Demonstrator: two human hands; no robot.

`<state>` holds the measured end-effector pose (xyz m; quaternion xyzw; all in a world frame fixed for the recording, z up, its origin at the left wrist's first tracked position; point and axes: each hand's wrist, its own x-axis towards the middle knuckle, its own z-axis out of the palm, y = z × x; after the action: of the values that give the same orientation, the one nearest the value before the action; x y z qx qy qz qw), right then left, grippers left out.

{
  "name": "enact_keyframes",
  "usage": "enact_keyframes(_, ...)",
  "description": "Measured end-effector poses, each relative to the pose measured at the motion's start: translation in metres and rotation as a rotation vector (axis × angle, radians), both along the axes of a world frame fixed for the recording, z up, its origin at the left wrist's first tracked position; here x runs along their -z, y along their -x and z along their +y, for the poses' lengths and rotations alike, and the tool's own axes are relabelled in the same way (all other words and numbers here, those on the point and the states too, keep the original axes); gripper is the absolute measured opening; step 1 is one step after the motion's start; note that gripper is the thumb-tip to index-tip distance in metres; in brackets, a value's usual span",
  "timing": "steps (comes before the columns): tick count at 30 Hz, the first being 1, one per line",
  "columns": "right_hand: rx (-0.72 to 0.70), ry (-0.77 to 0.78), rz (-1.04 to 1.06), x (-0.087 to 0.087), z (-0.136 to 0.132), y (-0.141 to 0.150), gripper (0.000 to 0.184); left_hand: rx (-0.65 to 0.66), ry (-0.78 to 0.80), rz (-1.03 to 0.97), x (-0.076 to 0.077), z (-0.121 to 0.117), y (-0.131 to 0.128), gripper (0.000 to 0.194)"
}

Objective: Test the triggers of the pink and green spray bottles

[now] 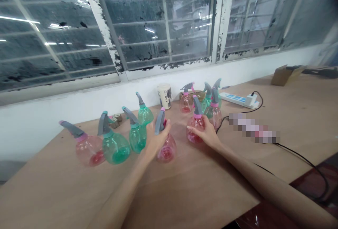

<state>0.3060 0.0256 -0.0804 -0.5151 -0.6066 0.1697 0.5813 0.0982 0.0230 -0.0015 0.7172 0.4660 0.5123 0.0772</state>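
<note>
My left hand [155,139] is closed around the upper part of a pink spray bottle [167,151] with a grey head and red liquid inside; the bottle leans. My right hand [208,134] grips a second pink spray bottle [194,138] by its body, thumb across the front and fingers hidden behind. Left of my left hand stand a green spray bottle [137,139], a larger-looking green spray bottle [116,148] and a pink spray bottle [88,148]. Farther back is another green spray bottle [145,115]. Just beyond my right hand is a pink spray bottle [214,114].
Against the wall stand a paper cup [164,97], a pink spray bottle [186,103] and green spray bottles [206,100]. A power strip [237,99] with a black cable [261,99] lies to the right. An open cardboard box [283,76] sits farther right on the brown table [295,120].
</note>
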Motion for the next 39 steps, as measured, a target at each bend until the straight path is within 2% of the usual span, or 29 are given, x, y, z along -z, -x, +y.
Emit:
enact_keyframes(9,-0.003,-0.016,-0.004,0.0,0.001,0.0,0.061,0.105,0.053,-0.116,0.005,0.009,0.003,0.019)
enact_keyframes(14,-0.01,-0.003,-0.004,0.0,0.001,0.0,0.06,0.015,-0.039,-0.083,0.003,0.002,0.002,0.037)
enact_keyframes(18,-0.006,0.0,-0.001,-0.002,0.0,0.0,0.06,-0.046,-0.1,-0.091,0.006,0.006,-0.001,0.043)
enact_keyframes(22,-0.019,-0.007,0.007,-0.005,-0.001,0.002,0.057,-0.145,-0.162,-0.127,0.011,0.026,-0.005,0.053)
enact_keyframes(26,-0.034,0.001,0.023,-0.005,0.0,0.003,0.056,-0.21,-0.269,-0.098,0.012,0.053,-0.006,0.053)
enact_keyframes(30,-0.049,0.002,0.03,-0.004,0.001,0.002,0.056,-0.274,-0.332,-0.053,0.008,0.068,-0.004,0.06)
enact_keyframes(33,-0.056,-0.004,0.038,-0.003,0.002,0.002,0.058,-0.319,-0.349,-0.035,0.006,0.064,-0.003,0.069)
enact_keyframes(35,-0.057,-0.01,0.041,-0.003,0.002,0.002,0.061,-0.301,-0.354,-0.03,0.004,0.055,-0.005,0.071)
enact_keyframes(37,-0.061,-0.014,0.044,-0.003,0.002,0.002,0.062,-0.252,-0.371,-0.036,-0.003,0.045,-0.006,0.066)
enact_keyframes(39,-0.067,-0.018,0.049,-0.003,0.002,0.002,0.062,-0.228,-0.391,-0.06,-0.02,0.04,-0.007,0.056)
